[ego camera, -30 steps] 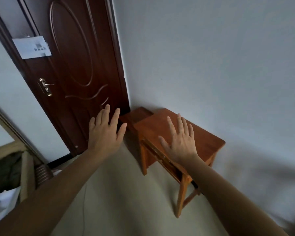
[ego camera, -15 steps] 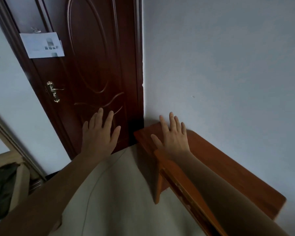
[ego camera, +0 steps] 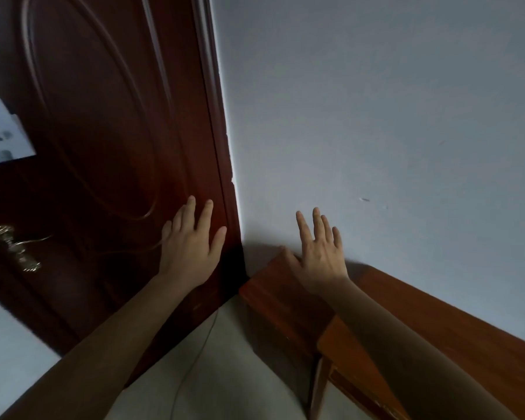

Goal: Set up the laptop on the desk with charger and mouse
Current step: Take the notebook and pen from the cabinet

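Closer now to the corner than a second ago, both arms reach forward with hands empty and fingers spread: the left hand [ego camera: 191, 247] before the dark door [ego camera: 103, 147] at centre frame, the right hand [ego camera: 320, 253] above the wooden surface [ego camera: 437, 322] at lower right. No laptop, charger or mouse shows.

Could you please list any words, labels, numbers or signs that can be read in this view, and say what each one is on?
No text can be read anywhere in this view.
Paper notice on the dark wooden door: it carries small grey printed blocks, too blurred to read.
Door handle, wall, wooden desk: no markings visible.
Left hand and right hand: open and empty, holding nothing that bears text.
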Available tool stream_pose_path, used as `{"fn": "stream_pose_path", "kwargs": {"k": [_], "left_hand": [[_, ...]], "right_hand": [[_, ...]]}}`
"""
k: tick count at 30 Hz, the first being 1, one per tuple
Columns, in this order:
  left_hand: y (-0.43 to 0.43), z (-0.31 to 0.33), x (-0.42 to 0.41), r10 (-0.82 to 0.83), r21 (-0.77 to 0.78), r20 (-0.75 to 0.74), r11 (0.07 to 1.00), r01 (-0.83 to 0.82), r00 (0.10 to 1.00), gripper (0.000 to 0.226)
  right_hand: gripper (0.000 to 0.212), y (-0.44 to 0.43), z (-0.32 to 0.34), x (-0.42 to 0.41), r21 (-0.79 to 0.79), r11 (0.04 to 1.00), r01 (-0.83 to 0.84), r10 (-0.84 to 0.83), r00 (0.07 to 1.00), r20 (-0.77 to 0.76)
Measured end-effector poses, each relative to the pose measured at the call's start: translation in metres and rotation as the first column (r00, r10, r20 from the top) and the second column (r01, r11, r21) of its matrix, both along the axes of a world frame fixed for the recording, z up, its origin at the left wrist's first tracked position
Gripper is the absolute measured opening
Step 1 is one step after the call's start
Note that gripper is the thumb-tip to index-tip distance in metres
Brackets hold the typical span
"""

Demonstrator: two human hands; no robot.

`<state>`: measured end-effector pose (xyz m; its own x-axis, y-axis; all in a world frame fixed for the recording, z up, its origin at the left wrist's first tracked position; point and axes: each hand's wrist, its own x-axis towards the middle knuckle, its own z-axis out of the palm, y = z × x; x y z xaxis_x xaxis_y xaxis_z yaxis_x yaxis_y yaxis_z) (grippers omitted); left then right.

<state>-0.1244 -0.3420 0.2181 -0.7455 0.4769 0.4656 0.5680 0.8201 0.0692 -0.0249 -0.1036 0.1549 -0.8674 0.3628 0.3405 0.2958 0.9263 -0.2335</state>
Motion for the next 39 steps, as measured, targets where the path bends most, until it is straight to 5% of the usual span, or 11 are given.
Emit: {"fn": "stream_pose_path", "kwargs": {"k": [14, 20, 24, 33, 39], "left_hand": [[0.124, -0.032, -0.229, -0.235, -0.119, 0.027, 0.964, 0.236, 0.972, 0.061], [0.16, -0.092, -0.283, -0.307, -0.198, 0.171, 0.92, 0.338, 0.936, 0.063], [0.186, -0.136, -0.317, -0.348, -0.244, 0.303, 0.872, 0.425, 0.887, 0.066], [0.19, -0.247, -0.336, -0.41, -0.226, 0.614, 0.727, 0.648, 0.674, 0.072], [0.151, -0.344, -0.33, -0.248, -0.169, 0.804, 0.776, 0.608, 0.54, 0.08]], "right_hand": [[0.085, 0.081, -0.037, -0.148, -0.088, 0.933, 0.349, -0.348, 0.937, 0.031], [0.085, 0.088, -0.078, -0.162, -0.135, 0.848, 0.512, -0.494, 0.857, 0.144], [0.086, 0.073, -0.12, -0.164, -0.243, 0.736, 0.632, -0.598, 0.775, 0.204], [0.09, -0.02, -0.209, -0.17, -0.358, 0.283, 0.89, -0.79, 0.428, 0.439], [0.09, -0.081, -0.294, -0.174, -0.414, 0.16, 0.896, -0.684, 0.403, 0.608]]}}
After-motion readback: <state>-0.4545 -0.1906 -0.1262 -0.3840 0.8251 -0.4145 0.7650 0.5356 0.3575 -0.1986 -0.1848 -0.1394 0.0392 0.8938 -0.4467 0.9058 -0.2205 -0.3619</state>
